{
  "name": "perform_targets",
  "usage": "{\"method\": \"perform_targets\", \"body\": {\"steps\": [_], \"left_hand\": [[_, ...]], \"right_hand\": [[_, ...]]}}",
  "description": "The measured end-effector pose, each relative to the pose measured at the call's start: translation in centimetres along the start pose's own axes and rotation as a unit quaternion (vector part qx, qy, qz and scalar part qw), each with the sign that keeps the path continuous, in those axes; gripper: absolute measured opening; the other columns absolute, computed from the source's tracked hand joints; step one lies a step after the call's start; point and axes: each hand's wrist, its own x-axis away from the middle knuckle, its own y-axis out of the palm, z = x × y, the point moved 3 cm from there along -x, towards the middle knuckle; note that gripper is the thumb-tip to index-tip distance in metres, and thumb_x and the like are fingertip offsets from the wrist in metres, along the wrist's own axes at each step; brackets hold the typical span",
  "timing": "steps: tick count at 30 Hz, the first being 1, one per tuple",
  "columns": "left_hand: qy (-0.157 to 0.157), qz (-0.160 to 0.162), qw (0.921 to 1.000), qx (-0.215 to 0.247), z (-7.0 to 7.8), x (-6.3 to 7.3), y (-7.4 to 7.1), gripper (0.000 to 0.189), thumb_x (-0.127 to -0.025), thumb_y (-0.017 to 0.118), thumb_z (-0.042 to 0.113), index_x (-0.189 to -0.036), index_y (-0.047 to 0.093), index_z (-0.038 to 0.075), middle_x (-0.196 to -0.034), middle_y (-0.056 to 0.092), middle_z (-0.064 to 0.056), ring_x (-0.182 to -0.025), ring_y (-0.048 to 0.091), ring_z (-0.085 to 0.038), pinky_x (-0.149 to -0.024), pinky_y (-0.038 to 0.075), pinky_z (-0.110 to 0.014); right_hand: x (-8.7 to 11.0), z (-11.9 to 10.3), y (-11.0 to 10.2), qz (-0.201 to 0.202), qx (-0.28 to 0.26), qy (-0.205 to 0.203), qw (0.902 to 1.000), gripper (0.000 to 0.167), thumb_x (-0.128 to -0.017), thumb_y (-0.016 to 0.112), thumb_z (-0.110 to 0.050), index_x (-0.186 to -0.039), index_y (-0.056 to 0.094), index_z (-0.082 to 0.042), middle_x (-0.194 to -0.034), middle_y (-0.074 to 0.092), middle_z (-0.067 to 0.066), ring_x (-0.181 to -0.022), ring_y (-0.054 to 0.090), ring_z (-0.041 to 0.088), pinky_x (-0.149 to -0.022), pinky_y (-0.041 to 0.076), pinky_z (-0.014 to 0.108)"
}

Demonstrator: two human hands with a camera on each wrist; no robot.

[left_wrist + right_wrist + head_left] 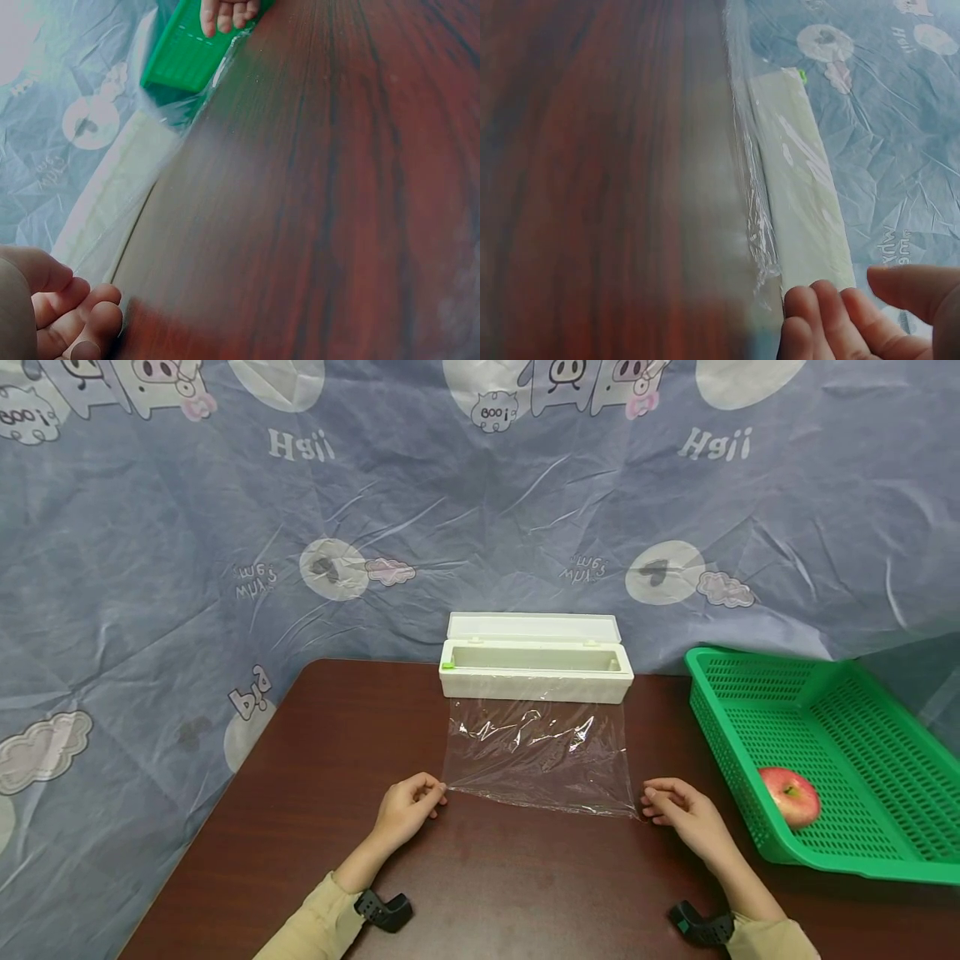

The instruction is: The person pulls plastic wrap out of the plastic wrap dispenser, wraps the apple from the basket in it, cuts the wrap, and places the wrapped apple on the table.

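Observation:
A sheet of clear plastic wrap (536, 752) stretches forward from a white wrap dispenser box (536, 685), whose lid stands raised. Between thumb and index finger, my left hand (408, 810) pinches the sheet's near left corner; in the left wrist view the film (112, 232) runs out from those fingertips. Beside the near right corner is my right hand (690, 818), its fingers loosely bent. In the right wrist view its thumb (911, 289) stands apart from the fingers, and the film's crumpled edge (761, 240) ends just short of them.
A green plastic basket (723, 760) stands on the right of the brown table (300, 827), with a red apple (791, 797) inside. Behind the table hangs a grey-blue printed cloth (480, 510). A small green piece (447, 665) sits at the box's left end.

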Motion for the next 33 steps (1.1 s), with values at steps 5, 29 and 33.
{"method": "perform_targets", "body": {"steps": [5,29,33], "left_hand": [[0.001,0.002,1.0,0.003,0.0,0.0,0.0,0.013,-0.092,0.061,0.022,-0.082,0.068,0.016,-0.069,0.066,0.01,-0.052,0.058,-0.007,-0.049,0.045,-0.024],[0.003,0.006,0.9999,0.008,-0.3,0.0,0.1,0.012,-0.092,0.062,0.021,-0.083,0.067,0.015,-0.069,0.066,0.01,-0.052,0.058,-0.006,-0.049,0.045,-0.025],[0.003,0.005,0.9999,0.011,-0.3,0.1,0.1,0.012,-0.092,0.061,0.022,-0.083,0.068,0.016,-0.069,0.066,0.009,-0.052,0.058,-0.007,-0.049,0.045,-0.025]], "right_hand": [[-0.1,-0.8,-0.4,0.011,0.002,-0.025,0.9996,0.032,-0.097,0.052,-0.014,-0.116,0.053,0.011,-0.099,0.063,0.029,-0.078,0.067,0.012,-0.066,0.054,0.025],[0.7,-5.6,-2.6,0.028,0.021,-0.099,0.9945,0.025,-0.096,0.052,-0.007,-0.118,0.051,0.007,-0.097,0.064,-0.016,-0.083,0.065,0.008,-0.071,0.051,0.018],[0.8,-6.2,-3.2,0.03,0.014,-0.106,0.9938,0.025,-0.096,0.051,-0.005,-0.119,0.05,0.007,-0.098,0.064,-0.016,-0.085,0.065,0.007,-0.072,0.051,0.018]]}}
